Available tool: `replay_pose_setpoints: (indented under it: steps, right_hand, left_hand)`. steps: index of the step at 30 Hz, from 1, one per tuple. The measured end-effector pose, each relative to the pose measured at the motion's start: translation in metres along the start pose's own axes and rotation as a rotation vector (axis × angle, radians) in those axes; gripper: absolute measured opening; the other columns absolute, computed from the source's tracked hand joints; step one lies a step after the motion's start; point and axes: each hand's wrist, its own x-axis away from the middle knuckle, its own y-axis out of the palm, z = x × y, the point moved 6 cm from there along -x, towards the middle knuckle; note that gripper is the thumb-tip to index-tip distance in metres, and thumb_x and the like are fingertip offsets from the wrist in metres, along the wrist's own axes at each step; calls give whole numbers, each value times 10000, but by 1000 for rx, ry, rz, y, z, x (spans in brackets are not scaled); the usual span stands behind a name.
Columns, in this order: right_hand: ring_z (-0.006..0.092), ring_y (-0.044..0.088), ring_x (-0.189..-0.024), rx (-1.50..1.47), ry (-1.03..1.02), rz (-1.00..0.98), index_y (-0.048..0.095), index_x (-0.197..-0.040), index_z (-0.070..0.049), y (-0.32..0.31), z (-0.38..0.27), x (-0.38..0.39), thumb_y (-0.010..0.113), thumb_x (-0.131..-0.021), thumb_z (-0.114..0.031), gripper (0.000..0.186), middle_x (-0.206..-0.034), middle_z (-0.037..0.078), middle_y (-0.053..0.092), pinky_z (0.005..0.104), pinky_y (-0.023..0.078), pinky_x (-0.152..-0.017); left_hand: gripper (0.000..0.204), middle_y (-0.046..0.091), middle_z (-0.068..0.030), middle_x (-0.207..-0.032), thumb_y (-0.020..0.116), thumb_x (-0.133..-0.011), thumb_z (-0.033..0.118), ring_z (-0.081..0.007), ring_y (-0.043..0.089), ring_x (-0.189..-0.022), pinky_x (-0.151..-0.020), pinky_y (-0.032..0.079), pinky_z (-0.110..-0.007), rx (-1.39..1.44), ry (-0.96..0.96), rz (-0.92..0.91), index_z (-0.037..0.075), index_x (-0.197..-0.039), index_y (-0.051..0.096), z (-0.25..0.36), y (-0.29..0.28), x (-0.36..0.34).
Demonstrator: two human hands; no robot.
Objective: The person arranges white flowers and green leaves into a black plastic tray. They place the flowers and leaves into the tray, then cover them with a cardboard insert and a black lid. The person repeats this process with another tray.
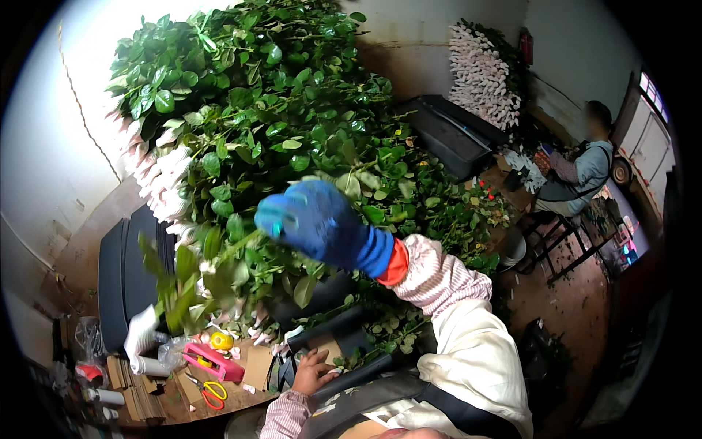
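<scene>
My right hand, in a blue knit glove, is raised in front of a big heap of leafy stems. Its fingers are closed round a leafy rose stem, slanting down to the left and smeared by motion. A white-sleeved head at the low end appears to belong to this stem. My left hand is bare and low over the near edge of the worktable, fingers loosely apart with nothing seen in them. The heap of rose stems fills the middle, its pale wrapped heads facing left.
On the worktable lie yellow-handled scissors, a pink tape dispenser, a yellow tape roll and cardboard pieces. Dark panels stand at left. A co-worker sits far right near another stack of wrapped flowers.
</scene>
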Motion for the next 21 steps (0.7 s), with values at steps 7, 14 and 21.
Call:
replay_pose_setpoints:
  steps: [7, 14, 21]
  right_hand:
    - [329, 615, -1053, -300, 361, -507, 635, -1204, -90, 126, 61, 114, 602, -965, -359, 362, -1169, 127, 641, 456, 475, -913]
    - [437, 268, -1468, -183, 138, -858, 292, -1568, -114, 104, 6, 118, 755, -719, -661, 1111, -1601, 213, 273, 543, 232, -1205]
    - [344, 312, -1470, 65, 187, -830, 515, -1413, -172, 90, -3, 161, 823, -726, -250, 756, -1582, 104, 355, 486, 286, -1194]
  left_hand:
    - [313, 590, -117, -1397, 794, -825, 374, -406, 413, -1395, -1114, 326, -580, 0, 20, -32, 152, -1046, 790, 0, 3, -7]
    - [306, 567, -103, -1421, 797, -820, 369, -415, 393, -1405, -1100, 318, -646, -12, -30, -36, 148, -1031, 780, -6, 6, 5]
    - [303, 585, -109, -1406, 803, -817, 373, -403, 405, -1406, -1113, 315, -621, 17, -8, -22, 144, -1015, 784, -4, 7, -3]
